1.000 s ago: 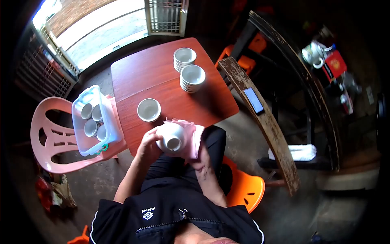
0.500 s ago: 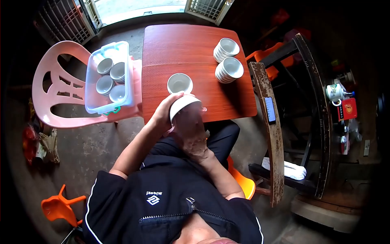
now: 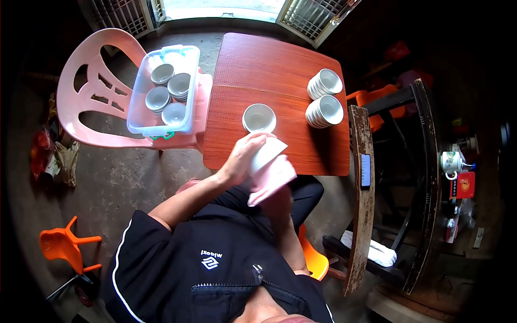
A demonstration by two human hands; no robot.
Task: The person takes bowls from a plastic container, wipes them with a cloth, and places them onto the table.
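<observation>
My left hand [image 3: 240, 160] is wrapped round the side of a white bowl [image 3: 265, 153], which is tilted over the near edge of the table. Under and against that bowl, my right hand [image 3: 276, 206] holds a pink cloth [image 3: 273, 178]; the cloth and some blur hide most of its fingers. Just beyond the held bowl, another white bowl [image 3: 259, 119] stands upright on the red-brown wooden table [image 3: 264, 70]. Two stacks of white bowls, a far stack [image 3: 326, 83] and a nearer stack [image 3: 325, 111], stand at the table's right side.
On the pink plastic chair [image 3: 75, 116] to the left rests a clear plastic box [image 3: 134, 121] with several bowls inside. A worn wooden bench [image 3: 361, 226] at the right carries a phone [image 3: 365, 171]. An orange stool [image 3: 62, 250] is on the floor at lower left.
The held bowl has turned, and the pink cloth now shows spread across its lower side. My right hand has shifted with it. The whole view has swung slightly.
</observation>
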